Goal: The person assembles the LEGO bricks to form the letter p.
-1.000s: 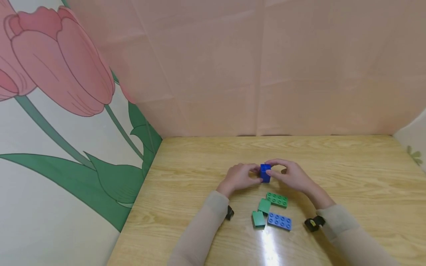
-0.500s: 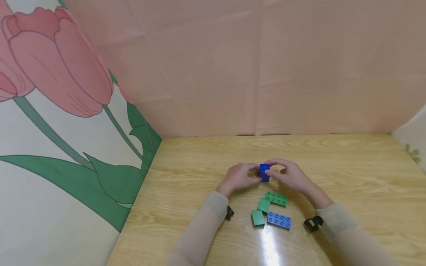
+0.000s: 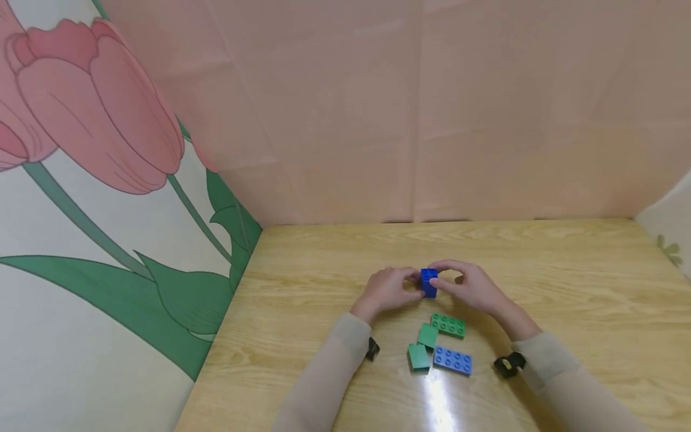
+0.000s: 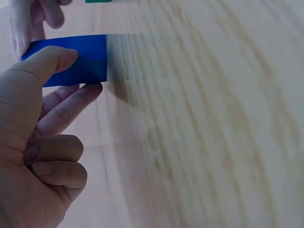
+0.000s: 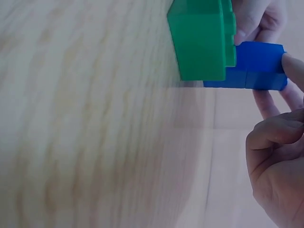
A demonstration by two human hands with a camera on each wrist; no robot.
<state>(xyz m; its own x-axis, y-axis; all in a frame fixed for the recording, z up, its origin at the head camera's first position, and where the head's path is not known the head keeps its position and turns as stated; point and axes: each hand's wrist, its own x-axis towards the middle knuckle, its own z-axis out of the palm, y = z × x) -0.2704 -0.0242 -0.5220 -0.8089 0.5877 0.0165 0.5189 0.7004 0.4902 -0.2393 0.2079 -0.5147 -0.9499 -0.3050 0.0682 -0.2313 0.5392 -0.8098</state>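
Note:
A stack of blue toy building bricks (image 3: 428, 291) stands upright on the table, studs up; the right wrist view shows a seam between an upper and a lower brick. From the left, my left hand (image 3: 386, 290) holds the stack's lower part, with the thumb (image 4: 64, 56) on the near side and fingers behind. My right hand (image 3: 475, 288) pinches the upper part between thumb and fingers. Nearer to me lie a green studded brick (image 3: 448, 325), a blue studded brick (image 3: 452, 360), and two green bricks (image 3: 428, 335) without visible studs.
The wooden table (image 3: 313, 264) runs back to a pink sheet (image 3: 324, 150). A tulip-printed panel (image 3: 108, 228) borders the left. In the right wrist view, a green brick (image 5: 199, 47) partly covers the blue stack.
Both hands keep their hold on the blue stack. The head view has shifted very slightly; the bricks on the table have not moved.

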